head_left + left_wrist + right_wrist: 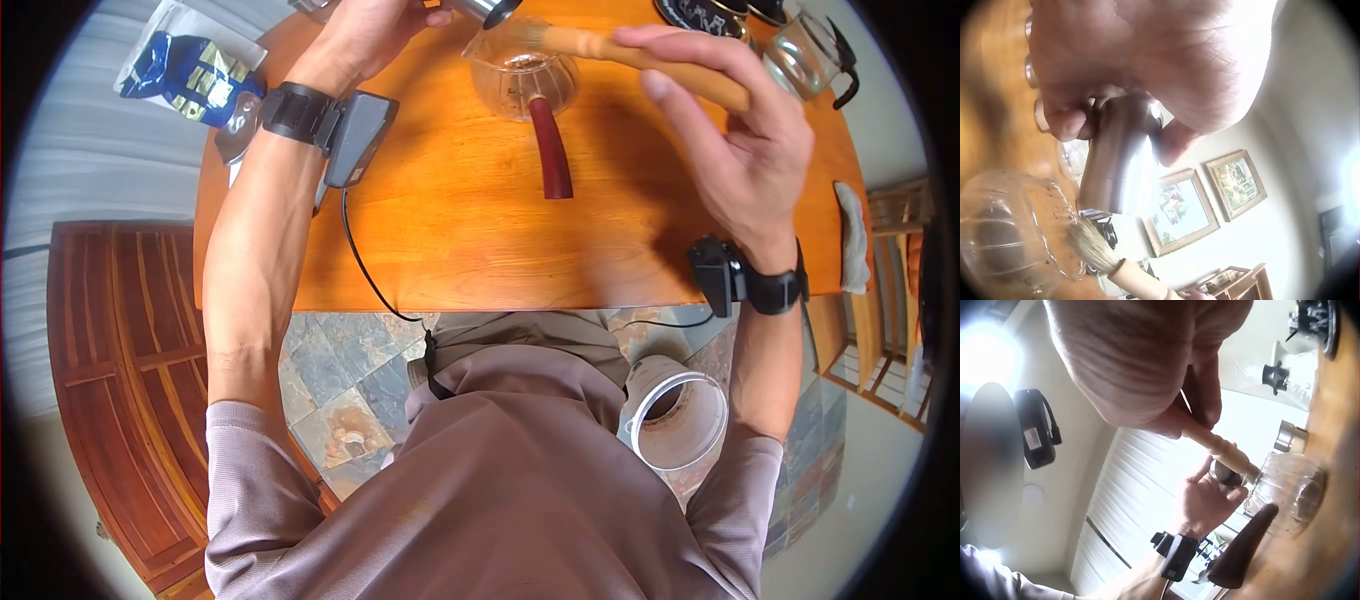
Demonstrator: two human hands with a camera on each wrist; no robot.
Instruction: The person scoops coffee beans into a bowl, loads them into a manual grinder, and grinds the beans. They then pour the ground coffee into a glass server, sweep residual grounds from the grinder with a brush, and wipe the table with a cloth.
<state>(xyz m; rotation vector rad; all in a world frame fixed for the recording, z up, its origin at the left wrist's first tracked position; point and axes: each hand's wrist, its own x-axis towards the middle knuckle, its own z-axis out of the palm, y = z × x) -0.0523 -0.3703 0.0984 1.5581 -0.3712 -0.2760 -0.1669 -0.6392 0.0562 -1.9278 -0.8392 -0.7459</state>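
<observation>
Above the table my left hand (375, 40) grips a shiny metal cylinder (1119, 162), tilted with its dark mouth toward the brush. A brush (690, 80) with a turned wooden handle is pinched between the thumb and fingers of my right hand (755, 140). Its pale bristles (1092, 242) are near the cylinder's lower end in the left wrist view. Beneath both stands a ribbed glass pot (500, 95) with a dark red side handle (551, 150) pointing toward me. Dark specks cling to the glass around the pot's rim.
A blue-and-white pouch (200, 85) lies at the back left. At the back right is a glass carafe (800, 60) with a black handle. A grey cloth (851, 235) lies on the right table edge. On the floor stands a white bucket (690, 430).
</observation>
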